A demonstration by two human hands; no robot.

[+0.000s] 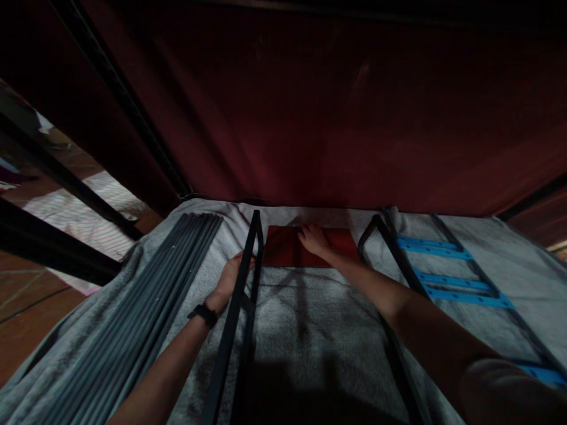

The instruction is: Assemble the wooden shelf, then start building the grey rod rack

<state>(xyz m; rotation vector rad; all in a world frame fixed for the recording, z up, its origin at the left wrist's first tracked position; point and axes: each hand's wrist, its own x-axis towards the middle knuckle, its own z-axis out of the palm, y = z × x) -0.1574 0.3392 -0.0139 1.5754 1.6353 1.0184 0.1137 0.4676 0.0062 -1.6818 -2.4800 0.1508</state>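
Note:
A flat red panel (283, 248) lies across the far end, between the two sides of a black metal frame (234, 313). My right hand (313, 239) rests on the panel's upper face with its fingers spread. At the left side of the frame is my left hand (228, 277), wearing a dark wristband (202, 315). Its fingers pass behind the frame's bar toward the panel's left edge. The bar hides most of them, so whether they grip the frame or the panel cannot be made out.
Several grey tubes (163, 295) lie side by side on a grey fuzzy blanket (292, 313) at left. A ladder-like piece with blue rungs (465, 298) lies at right. A dark red wall panel (310, 130) rises behind. Black bars (57, 248) cross the left edge above a striped cloth (88, 218).

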